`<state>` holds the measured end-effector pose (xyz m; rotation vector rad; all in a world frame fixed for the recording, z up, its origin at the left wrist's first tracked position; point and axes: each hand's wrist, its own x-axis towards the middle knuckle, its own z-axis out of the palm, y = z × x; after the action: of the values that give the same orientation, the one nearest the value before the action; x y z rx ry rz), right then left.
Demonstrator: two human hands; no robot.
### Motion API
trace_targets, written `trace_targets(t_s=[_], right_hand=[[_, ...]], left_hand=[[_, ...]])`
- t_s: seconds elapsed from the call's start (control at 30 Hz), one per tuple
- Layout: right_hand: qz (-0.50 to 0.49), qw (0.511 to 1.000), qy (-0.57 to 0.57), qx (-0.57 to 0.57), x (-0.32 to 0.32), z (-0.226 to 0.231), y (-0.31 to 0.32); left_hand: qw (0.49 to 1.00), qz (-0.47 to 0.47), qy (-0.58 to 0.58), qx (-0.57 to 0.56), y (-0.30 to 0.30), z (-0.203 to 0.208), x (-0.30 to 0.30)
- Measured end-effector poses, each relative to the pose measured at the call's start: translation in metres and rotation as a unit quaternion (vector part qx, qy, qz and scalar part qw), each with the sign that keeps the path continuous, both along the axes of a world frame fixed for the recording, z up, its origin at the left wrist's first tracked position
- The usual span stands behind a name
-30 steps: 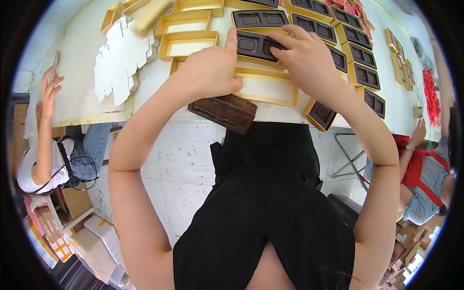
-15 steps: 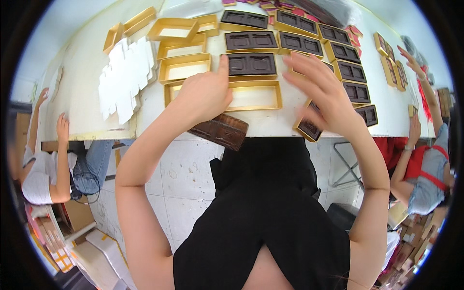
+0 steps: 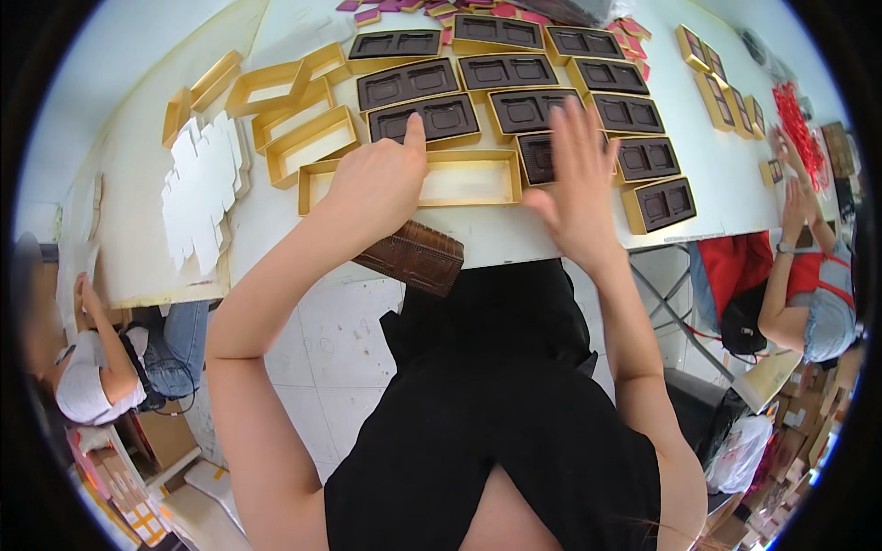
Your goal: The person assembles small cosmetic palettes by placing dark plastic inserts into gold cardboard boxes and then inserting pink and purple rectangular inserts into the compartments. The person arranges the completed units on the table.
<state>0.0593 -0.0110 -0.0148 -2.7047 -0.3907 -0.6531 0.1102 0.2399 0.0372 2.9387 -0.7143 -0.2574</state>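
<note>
My left hand [image 3: 384, 182] has its index finger stretched out onto a dark brown plastic tray [image 3: 448, 118] set in a gold box. Its other fingers curl inward, and a stack of brown plastic trays [image 3: 413, 259] sticks out beneath that hand, past the table's front edge. Between the stack and the filled boxes lies a long gold box [image 3: 478, 176] without a tray; my left hand covers part of it. My right hand [image 3: 581, 188], smeared a little, is open with spread fingers and holds nothing. It hovers over a gold box with a brown tray [image 3: 536, 158], partly hiding it.
Several tray-filled gold boxes [image 3: 643, 158] stand in rows. Unfilled gold boxes [image 3: 312, 145] and flat white card pieces [image 3: 204, 188] lie at left. Small purple and pink pieces [image 3: 503, 9] are at the back. Co-workers sit at both sides, one with a hand [image 3: 795, 216] near boxes.
The tray-filled box under my right hand has moved from the table's front edge into the rows, and that hand has opened away from it. My left index finger has shifted onto the tray.
</note>
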Motion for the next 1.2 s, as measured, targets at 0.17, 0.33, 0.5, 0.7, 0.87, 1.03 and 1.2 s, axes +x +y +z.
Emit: trace_targets(t_s=[0.17, 0.33, 0.5, 0.7, 0.87, 1.03, 1.2], right_hand=[[-0.142, 0.98, -0.029, -0.134, -0.056, 0.004, -0.089], [-0.146, 0.987, -0.048, -0.053, -0.03, -0.006, -0.094], [0.189, 0.957, -0.187, -0.119, -0.059, 0.063, 0.01], [0.272, 0.936, -0.166, -0.152, -0.034, 0.073, 0.032], [0.124, 0.984, -0.095, -0.085, -0.011, 0.056, 0.037], [0.231, 0.973, -0.016, -0.022, 0.007, 0.035, 0.054], [0.305, 0.952, 0.026, 0.005, 0.015, 0.032, 0.055]], left_hand=[[0.951, 0.104, 0.096, -0.275, 0.037, 0.03, 0.001], [0.766, 0.164, 0.251, -0.569, 0.021, 0.019, -0.003], [0.803, 0.169, 0.31, -0.479, -0.006, 0.006, -0.024], [0.838, 0.143, 0.198, -0.487, 0.003, 0.01, -0.04], [0.918, -0.122, -0.244, -0.286, 0.035, -0.016, -0.03], [0.931, -0.066, -0.179, -0.312, 0.037, -0.034, -0.038], [0.94, -0.086, -0.181, -0.275, 0.044, -0.036, -0.035]])
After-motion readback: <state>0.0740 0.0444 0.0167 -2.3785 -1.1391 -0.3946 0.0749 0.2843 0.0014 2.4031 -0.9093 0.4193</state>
